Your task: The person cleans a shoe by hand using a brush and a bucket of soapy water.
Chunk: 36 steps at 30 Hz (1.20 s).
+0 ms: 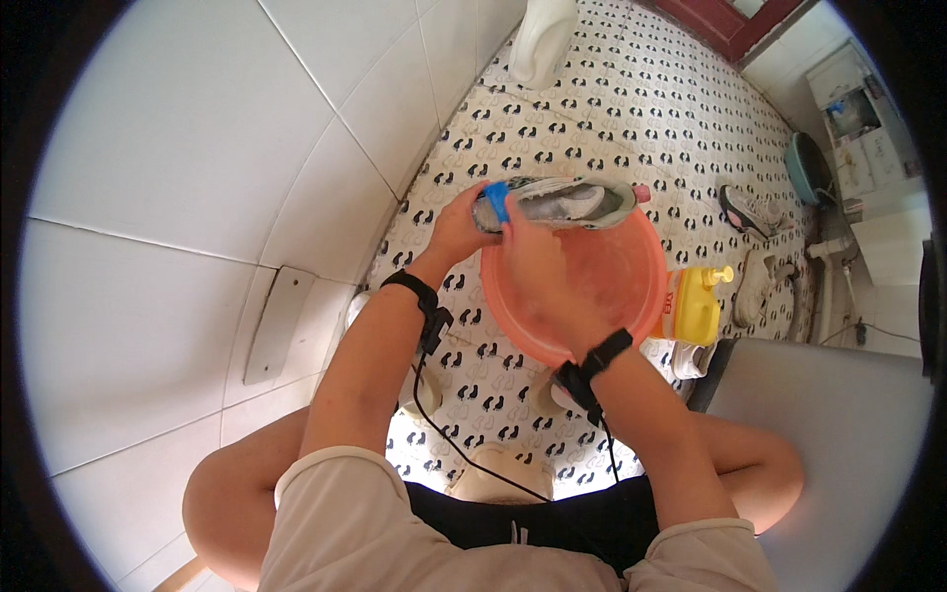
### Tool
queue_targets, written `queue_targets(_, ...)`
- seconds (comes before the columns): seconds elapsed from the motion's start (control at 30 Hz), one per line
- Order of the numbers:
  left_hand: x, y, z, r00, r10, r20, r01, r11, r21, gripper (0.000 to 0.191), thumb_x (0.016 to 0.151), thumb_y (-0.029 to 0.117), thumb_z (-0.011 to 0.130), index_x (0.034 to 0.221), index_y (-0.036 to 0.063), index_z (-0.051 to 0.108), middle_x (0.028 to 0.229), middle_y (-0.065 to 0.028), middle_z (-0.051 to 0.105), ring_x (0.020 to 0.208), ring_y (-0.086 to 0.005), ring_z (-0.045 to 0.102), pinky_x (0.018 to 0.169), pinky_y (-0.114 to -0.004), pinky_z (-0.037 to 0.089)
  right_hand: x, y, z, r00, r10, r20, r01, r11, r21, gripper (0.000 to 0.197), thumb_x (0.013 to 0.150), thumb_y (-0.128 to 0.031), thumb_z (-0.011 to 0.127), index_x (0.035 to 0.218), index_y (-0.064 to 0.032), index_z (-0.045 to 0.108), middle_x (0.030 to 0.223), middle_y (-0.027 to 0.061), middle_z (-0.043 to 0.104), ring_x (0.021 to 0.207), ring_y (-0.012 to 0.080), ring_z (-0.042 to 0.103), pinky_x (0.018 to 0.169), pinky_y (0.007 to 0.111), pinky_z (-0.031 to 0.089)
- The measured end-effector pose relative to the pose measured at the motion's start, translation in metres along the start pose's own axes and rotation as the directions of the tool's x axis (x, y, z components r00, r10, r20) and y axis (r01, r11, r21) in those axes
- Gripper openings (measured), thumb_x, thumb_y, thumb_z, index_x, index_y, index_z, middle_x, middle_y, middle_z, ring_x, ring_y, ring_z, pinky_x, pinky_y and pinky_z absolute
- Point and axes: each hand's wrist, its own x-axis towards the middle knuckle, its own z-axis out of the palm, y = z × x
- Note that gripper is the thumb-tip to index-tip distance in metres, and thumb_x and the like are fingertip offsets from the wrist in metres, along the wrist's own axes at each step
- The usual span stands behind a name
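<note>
My left hand [459,229] grips one end of a wet grey sneaker [562,203], held sideways with its opening facing me. My right hand [536,255] is closed around a small blue scrubber [497,201] that presses on that same end of the sneaker; the fingers hide most of the scrubber, so I cannot tell its exact form. Under the hands stands a coral-red plastic basin [661,296] with cloudy liquid in it. The sneaker is above the basin's far rim. A pinkish-red piece [642,194] shows at the sneaker's right end.
A yellow pump bottle [697,305] stands right of the basin, by a white shoe [689,361]. Farther right are a grey sneaker [755,213], another pale shoe [755,288] and a green tub [806,169]. Tiled wall [170,163] bounds the left; a grey appliance-like box [814,414] the right.
</note>
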Motion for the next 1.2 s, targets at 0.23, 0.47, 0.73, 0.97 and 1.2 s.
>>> queue_targets(0.23,0.004,0.007,0.003,0.999,0.020,0.025,-0.019,1.000,-0.023,0.104,0.062,0.023,0.099,0.153,0.0078,0.050,0.142,-0.0155,0.065,0.128,-0.0305,0.065,0.109,-0.038,0.051,-0.008,0.016,-0.013,0.999,-0.043,0.022,0.044,0.998,-0.053,0.044,0.106,-0.032,0.057,0.148,-0.0208,0.059,0.094,0.0258,0.074,0.087,0.0469,0.072,0.078,0.058,0.055)
queue_targets(0.47,-0.006,-0.004,-0.014,0.998,-0.049,0.040,0.048,0.999,0.009,0.106,0.060,0.029,0.101,0.152,0.0088,0.051,0.145,-0.0152,0.063,0.132,-0.0309,0.062,0.111,-0.039,0.049,-0.027,-0.007,-0.020,0.988,-0.059,0.141,0.082,0.983,-0.164,0.043,0.107,-0.028,0.055,0.148,-0.0197,0.059,0.090,0.0249,0.073,0.082,0.0454,0.072,0.075,0.058,0.055)
queue_targets(0.73,0.008,-0.013,0.001,0.998,-0.024,0.061,0.025,1.000,-0.018,0.102,0.062,0.029,0.099,0.150,0.0057,0.053,0.141,-0.0172,0.065,0.128,-0.0340,0.064,0.108,-0.041,0.051,-0.003,0.003,0.021,0.999,0.010,-0.040,-0.010,1.000,0.001,0.042,0.107,-0.030,0.054,0.147,-0.0212,0.061,0.090,0.0250,0.073,0.086,0.0475,0.072,0.076,0.060,0.056)
queue_targets(0.97,0.000,-0.001,0.003,1.000,-0.025,-0.002,0.025,0.998,-0.053,0.099,0.065,0.028,0.099,0.151,0.0100,0.053,0.135,-0.0168,0.069,0.122,-0.0284,0.068,0.104,-0.038,0.053,0.006,0.008,-0.019,0.989,-0.143,-0.027,0.141,0.987,-0.070,0.042,0.106,-0.028,0.054,0.146,-0.0188,0.062,0.088,0.0231,0.073,0.080,0.0474,0.071,0.074,0.060,0.055)
queue_targets(1.2,0.002,-0.015,-0.002,0.999,-0.013,0.033,0.016,0.996,-0.082,0.107,0.060,0.032,0.102,0.151,0.0072,0.052,0.137,-0.0164,0.068,0.123,-0.0267,0.067,0.106,-0.037,0.052,-0.019,0.030,0.012,0.976,-0.205,0.078,0.213,0.970,-0.117,0.049,0.107,-0.026,0.053,0.155,-0.0206,0.050,0.085,0.0203,0.072,0.073,0.0431,0.071,0.067,0.057,0.056)
